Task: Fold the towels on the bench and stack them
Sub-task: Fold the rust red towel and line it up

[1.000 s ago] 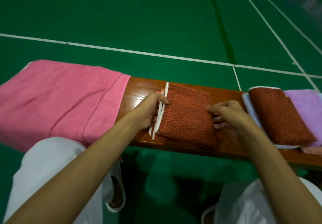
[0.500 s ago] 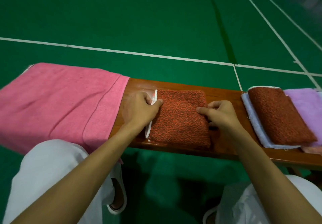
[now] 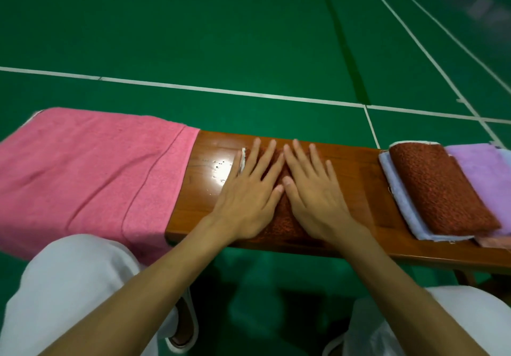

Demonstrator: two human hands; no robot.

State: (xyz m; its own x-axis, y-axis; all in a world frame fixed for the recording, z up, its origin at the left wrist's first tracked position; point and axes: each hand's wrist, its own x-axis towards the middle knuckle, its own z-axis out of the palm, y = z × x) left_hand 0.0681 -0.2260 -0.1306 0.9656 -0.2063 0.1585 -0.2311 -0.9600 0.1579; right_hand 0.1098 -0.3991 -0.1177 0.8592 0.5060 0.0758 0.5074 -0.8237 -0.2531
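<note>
A folded rust-red towel [image 3: 282, 217] with a white edge lies in the middle of the wooden bench [image 3: 356, 178]. My left hand [image 3: 250, 189] and my right hand [image 3: 311, 189] lie flat on it side by side, fingers straight and spread, covering most of it. At the bench's right end sits a stack of folded towels: a rust-red towel [image 3: 439, 189] on top of a pale blue towel [image 3: 398, 195], with a lilac towel [image 3: 481, 173] beside them. A large pink towel [image 3: 91, 173] is draped over the bench's left end.
The bench stands on a green sports floor [image 3: 221, 37] with white lines. My knees in white trousers [image 3: 69, 286] are below the bench's near edge, and a white shoe [image 3: 182, 325] shows between them. Bare wood lies between the pink towel and my hands.
Both hands have let go of the rust-red towel's side edges and now lie flat on top of it. The view has shifted slightly closer.
</note>
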